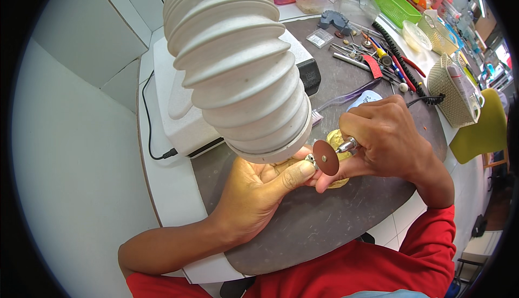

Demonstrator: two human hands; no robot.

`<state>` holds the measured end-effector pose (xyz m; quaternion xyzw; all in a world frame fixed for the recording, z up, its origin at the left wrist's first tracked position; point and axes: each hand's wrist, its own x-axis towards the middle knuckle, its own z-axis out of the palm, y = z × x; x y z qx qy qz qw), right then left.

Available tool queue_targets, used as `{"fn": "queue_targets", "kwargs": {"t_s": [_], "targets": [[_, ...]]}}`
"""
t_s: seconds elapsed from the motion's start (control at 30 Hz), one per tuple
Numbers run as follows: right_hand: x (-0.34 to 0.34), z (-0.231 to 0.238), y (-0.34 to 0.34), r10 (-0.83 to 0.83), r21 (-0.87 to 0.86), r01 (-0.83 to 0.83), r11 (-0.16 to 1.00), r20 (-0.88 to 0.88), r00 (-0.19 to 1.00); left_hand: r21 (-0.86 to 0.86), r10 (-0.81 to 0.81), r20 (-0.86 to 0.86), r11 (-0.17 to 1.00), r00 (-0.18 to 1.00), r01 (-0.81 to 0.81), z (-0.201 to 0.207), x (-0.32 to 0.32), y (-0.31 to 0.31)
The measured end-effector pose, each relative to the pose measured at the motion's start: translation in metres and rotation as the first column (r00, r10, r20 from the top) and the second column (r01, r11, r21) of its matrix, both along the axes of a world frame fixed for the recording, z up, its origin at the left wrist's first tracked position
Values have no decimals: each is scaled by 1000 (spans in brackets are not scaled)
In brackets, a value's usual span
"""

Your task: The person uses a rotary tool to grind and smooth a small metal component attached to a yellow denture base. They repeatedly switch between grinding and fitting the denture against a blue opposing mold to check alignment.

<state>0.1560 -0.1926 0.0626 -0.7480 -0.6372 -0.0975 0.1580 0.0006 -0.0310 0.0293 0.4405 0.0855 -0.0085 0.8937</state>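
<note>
Between thumb and fingers, my left hand (257, 187) pinches a small shiny metal dental piece (310, 158). My right hand (386, 133) is closed round a rotary handpiece (347, 145) fitted with a round brown disc (326, 158). The disc stands right beside the metal piece; whether they touch, I cannot tell. Fingers of both hands come together just below the disc. Behind my right hand lies a yellow dental cast (335, 136), partly hidden by the hand and the disc. The mouth of a wide white ribbed hose (238, 65) hangs over my left fingers and covers some of them.
A white box-shaped machine (178, 119) with a black cable stands left of the hose. Beyond my hands lie a purple toothbrush (348, 94), several loose tools (351, 60) and a grey dental cast (335, 21). A green basket (396, 7) and a beige basket (453, 95) line the right side.
</note>
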Motion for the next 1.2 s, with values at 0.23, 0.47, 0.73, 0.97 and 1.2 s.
{"fn": "queue_targets", "kwargs": {"t_s": [0.23, 0.47, 0.73, 0.97, 1.2], "targets": [[0, -1, 0, -5, 1, 5, 1000, 0, 1000, 6, -46, -4, 999, 999, 46, 4, 1, 2], [1, -1, 0, -2, 6, 2, 1000, -6, 1000, 10, -16, 7, 1000, 1000, 16, 0, 1, 1], [0, -2, -1, -26, 22, 26, 999, -1, 1000, -3, 0, -14, 1000, 1000, 0, 5, 1, 0], [0, -4, 0, -30, 30, 30, 999, 7, 1000, -8, 18, -17, 1000, 1000, -18, 4, 1, -1], [-1, -3, 0, -30, 22, 30, 999, -2, 1000, -1, 26, -28, 1000, 999, -26, 2, 0, -1]]}}
